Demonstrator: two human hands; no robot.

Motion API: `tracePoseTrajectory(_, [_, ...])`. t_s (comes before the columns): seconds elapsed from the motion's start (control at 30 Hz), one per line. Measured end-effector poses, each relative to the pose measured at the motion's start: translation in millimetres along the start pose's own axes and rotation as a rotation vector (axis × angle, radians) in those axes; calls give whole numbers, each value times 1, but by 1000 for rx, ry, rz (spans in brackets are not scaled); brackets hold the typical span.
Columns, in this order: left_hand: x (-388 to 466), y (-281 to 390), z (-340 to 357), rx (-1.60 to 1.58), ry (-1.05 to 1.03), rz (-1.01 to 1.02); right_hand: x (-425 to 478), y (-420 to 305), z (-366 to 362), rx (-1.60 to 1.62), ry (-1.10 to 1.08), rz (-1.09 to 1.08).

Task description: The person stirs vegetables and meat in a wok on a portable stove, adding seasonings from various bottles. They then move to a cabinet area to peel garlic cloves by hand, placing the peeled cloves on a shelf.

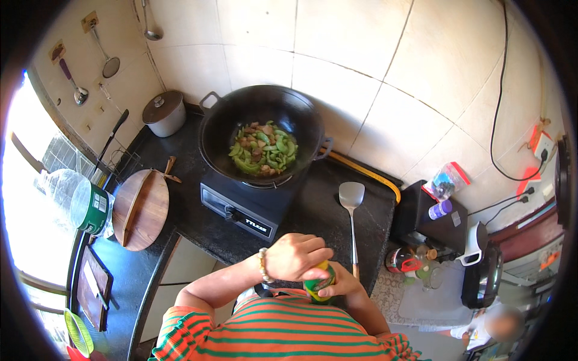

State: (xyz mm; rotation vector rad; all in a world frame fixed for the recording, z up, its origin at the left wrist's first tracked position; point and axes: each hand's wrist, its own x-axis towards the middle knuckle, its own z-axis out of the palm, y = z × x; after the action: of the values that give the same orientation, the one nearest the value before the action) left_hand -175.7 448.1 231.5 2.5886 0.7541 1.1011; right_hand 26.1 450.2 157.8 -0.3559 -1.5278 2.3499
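My left hand, with a beaded bracelet at the wrist, grips the yellow top of a small green and yellow container. Around the container's body are the fingers of my right hand. It is held close to my striped shirt, and my fingers cover much of it. Ahead of me a black wok sits on a single gas stove. Sliced green vegetables with pieces of meat lie in the wok. To the right, a metal wok spatula rests on the black countertop.
At left are a lidded pot, a wooden lid, a large plastic bottle and a knife on a cutting board. A yellow hose runs along the wall. Bottles stand right; a person is beyond.
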Motion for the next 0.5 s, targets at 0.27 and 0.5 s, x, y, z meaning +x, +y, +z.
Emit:
tracePoseTrajectory(0.27, [-56, 0, -61, 143, -32, -2, 63, -8, 30, -9, -167, 155])
tracePoseTrajectory(0.5, [-81, -36, -101, -293, -138, -144, 111, -11, 59, -191, -255, 47])
